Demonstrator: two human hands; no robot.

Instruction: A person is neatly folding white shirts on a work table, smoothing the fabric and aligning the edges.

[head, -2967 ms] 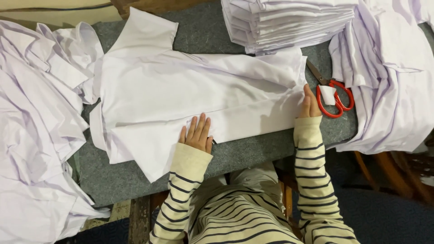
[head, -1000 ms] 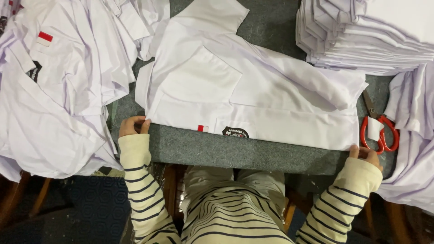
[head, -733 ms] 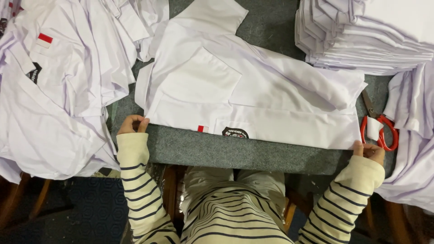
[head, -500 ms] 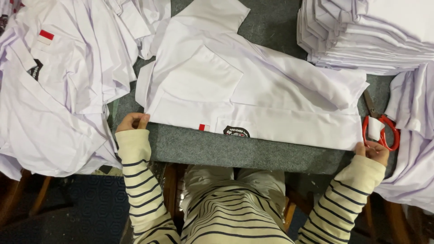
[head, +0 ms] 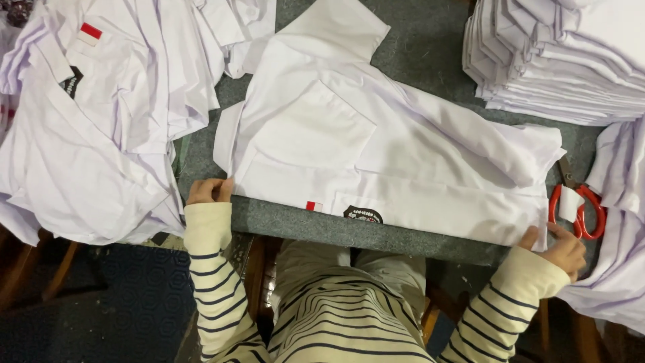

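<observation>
Head view: at the worktop's near edge, left hand (head: 209, 191) and right hand (head: 563, 247) each pinch a corner of the white shirt (head: 376, 161); keep the fold taut and level. Red scissors (head: 579, 210) lie beyond.

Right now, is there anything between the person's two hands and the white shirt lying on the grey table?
Nothing visible. The left hand already grips the white shirt at its near left corner, and the right hand holds its near right corner. The red scissors lie just beyond the right hand, beside the shirt.

red-handled scissors (head: 579, 210), folded shirt stack (head: 564, 54), loose shirt heap (head: 94, 121)
</observation>
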